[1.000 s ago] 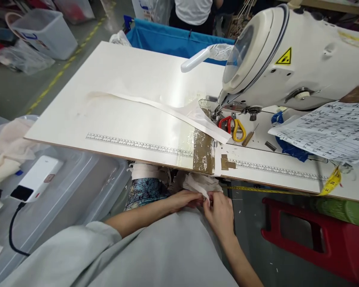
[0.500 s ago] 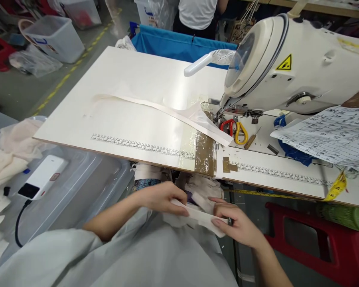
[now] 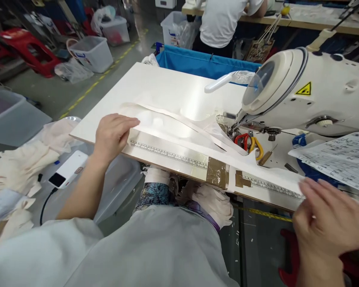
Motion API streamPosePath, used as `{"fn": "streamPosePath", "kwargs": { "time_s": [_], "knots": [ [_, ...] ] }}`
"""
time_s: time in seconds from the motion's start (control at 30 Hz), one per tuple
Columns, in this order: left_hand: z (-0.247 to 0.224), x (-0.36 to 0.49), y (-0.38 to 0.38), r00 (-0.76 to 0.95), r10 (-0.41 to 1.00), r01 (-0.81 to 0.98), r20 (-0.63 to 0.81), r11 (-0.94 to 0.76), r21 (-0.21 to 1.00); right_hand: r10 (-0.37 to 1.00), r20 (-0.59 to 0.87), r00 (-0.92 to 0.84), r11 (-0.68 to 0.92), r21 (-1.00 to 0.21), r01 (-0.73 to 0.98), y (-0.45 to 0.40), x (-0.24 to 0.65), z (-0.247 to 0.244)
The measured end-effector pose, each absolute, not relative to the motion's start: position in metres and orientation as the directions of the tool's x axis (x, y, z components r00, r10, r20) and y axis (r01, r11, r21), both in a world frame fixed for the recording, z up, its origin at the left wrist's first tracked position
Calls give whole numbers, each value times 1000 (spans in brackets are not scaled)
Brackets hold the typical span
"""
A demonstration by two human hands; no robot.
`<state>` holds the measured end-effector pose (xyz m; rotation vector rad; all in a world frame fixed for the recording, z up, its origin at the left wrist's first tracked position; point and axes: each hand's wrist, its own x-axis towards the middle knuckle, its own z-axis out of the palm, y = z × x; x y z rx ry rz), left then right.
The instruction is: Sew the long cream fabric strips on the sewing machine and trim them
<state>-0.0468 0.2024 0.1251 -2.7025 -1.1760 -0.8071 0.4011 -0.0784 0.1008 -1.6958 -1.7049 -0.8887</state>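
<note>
A pale fabric strip (image 3: 275, 172) stretches across the white sewing table between my two hands. At its left end, my left hand (image 3: 112, 133) is closed, pinching the strip between thumb and fingers near the ruler marks. My right hand (image 3: 326, 213), slightly blurred, is closed on the other end over the table's front edge. Behind the taut strip, a second pale fabric strip (image 3: 173, 114) lies on the tabletop, its right part beside the needle area of the sewing machine (image 3: 275, 87).
Red-and-yellow-handled scissors (image 3: 256, 148) and a wooden-handled tool (image 3: 265, 158) lie near the needle. Written paper sheets (image 3: 338, 157) hang at right. A white power bank (image 3: 68, 169) and fabric pieces sit at left. Beyond the blue cloth bin (image 3: 203, 63) is a person (image 3: 218, 24).
Both hands have risen from my lap and moved apart, drawing the pale strip out straight over the table. My view has shifted, showing more of the room at left.
</note>
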Motion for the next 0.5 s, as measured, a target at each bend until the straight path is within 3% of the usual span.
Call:
{"fn": "streamPosePath", "kwargs": {
  "time_s": [0.07, 0.17, 0.3, 0.5],
  "knots": [
    [104, -53, 203, 561, 718, 744, 412, -656, 128, 656, 737, -163, 61, 164, 985, -72, 402, 80],
    [78, -66, 193, 483, 829, 828, 281, -537, 161, 800, 592, -100, 64, 83, 995, -74, 397, 61],
    [66, -68, 160, 353, 873, 873, 338, -437, 216, 791, 610, -30, -30, 89, 996, -83, 376, 61],
    [55, -32, 117, 372, 869, 867, 327, -451, 212, 752, 657, 46, -115, 62, 991, -88, 340, 58]
  ]
}}
